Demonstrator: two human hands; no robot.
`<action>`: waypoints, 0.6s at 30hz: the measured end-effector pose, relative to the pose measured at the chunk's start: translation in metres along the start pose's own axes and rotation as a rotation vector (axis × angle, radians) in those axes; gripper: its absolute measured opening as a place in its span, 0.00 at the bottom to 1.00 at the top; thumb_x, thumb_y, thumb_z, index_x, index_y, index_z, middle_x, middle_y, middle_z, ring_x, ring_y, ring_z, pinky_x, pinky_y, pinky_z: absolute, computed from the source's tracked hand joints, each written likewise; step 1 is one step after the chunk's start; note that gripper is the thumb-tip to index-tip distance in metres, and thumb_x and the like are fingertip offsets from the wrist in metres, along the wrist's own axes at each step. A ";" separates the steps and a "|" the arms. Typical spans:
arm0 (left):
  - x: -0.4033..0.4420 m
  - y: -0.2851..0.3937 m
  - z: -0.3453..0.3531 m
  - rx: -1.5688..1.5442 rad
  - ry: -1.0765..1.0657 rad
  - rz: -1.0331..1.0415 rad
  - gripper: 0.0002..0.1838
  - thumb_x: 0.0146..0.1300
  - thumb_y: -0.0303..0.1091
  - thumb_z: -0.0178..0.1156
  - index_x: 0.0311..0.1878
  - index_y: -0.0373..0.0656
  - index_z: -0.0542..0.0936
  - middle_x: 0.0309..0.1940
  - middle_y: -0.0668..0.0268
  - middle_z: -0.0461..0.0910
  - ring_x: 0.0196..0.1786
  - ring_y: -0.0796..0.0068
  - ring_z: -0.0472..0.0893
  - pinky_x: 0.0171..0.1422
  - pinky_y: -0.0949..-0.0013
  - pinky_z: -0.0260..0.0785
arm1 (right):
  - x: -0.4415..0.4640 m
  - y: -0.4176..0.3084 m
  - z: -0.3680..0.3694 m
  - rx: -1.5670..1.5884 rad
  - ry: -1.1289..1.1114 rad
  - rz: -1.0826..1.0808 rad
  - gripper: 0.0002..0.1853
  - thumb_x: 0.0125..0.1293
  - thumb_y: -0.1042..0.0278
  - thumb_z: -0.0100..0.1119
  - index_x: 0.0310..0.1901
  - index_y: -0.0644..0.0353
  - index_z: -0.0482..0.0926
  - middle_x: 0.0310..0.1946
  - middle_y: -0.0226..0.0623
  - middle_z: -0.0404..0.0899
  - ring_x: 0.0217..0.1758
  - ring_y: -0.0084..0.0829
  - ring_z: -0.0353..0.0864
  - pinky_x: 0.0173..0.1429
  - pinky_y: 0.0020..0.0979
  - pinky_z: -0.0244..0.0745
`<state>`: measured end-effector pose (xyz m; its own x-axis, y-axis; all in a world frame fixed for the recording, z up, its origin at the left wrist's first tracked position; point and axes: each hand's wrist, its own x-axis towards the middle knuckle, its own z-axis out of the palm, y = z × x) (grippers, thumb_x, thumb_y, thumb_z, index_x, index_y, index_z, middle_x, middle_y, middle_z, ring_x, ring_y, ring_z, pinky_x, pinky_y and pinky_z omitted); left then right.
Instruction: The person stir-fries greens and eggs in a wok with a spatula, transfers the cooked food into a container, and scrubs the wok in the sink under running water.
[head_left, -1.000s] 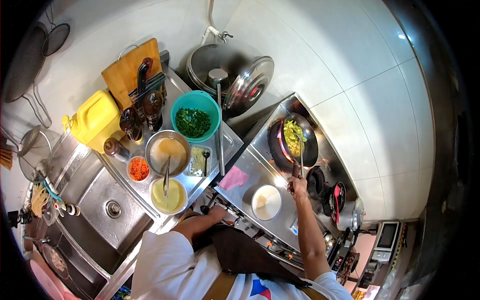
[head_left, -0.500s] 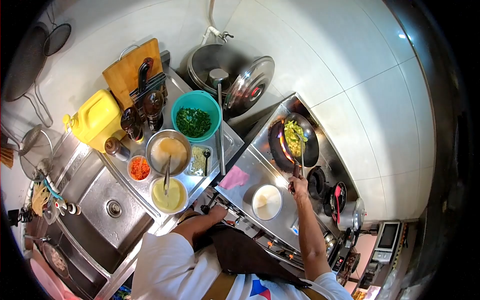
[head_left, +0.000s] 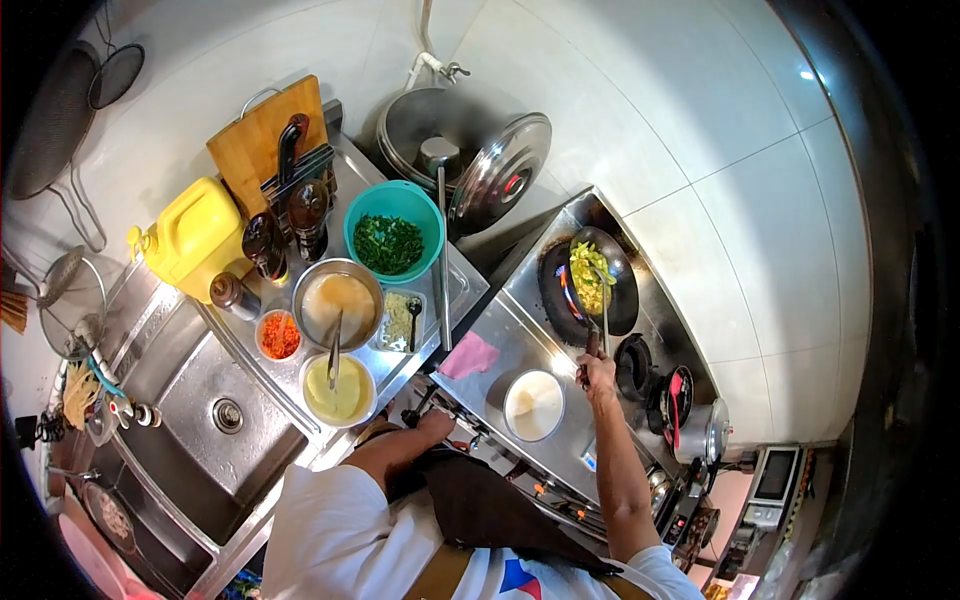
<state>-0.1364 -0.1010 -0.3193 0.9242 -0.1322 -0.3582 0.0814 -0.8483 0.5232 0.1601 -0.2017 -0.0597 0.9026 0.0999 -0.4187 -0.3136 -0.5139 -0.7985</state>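
My right hand (head_left: 597, 371) is closed round the dark handle (head_left: 592, 344) of a black wok (head_left: 622, 292) on the stove. A metal utensil (head_left: 605, 315) runs from this hand into the wok; its end is among yellow-green food pieces (head_left: 588, 272). The wok is tilted, and flame shows along its left side. My left hand (head_left: 434, 428) is low at the stove's front edge, beside dark knobs or levers (head_left: 411, 416). Its fingers look curled, but what they hold is hidden. Between the hands stands a white bowl (head_left: 534, 406) of whitish contents.
A pink cloth (head_left: 469, 356) lies on the steel stove top. To the left are a teal bowl of chopped greens (head_left: 388, 244), a steel bowl (head_left: 338, 305), a tub of orange bits (head_left: 278, 335) and a sink (head_left: 195, 400). A lidded pot (head_left: 500, 175) stands behind.
The flame at the wok's left side looks smaller and bluer than before. Both hands and the wok are in nearly the same place.
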 end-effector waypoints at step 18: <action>0.002 0.000 0.005 -0.006 -0.001 -0.011 0.12 0.61 0.31 0.57 0.41 0.39 0.87 0.41 0.53 0.86 0.44 0.54 0.87 0.44 0.53 0.81 | 0.005 0.004 -0.006 0.011 -0.020 -0.009 0.13 0.54 0.80 0.59 0.43 0.69 0.74 0.20 0.35 0.74 0.13 0.28 0.72 0.12 0.31 0.67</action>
<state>-0.1362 -0.1036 -0.3238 0.9228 -0.1235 -0.3650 0.0939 -0.8466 0.5238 0.1648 -0.2088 -0.0626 0.8995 0.1211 -0.4199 -0.3088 -0.5036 -0.8069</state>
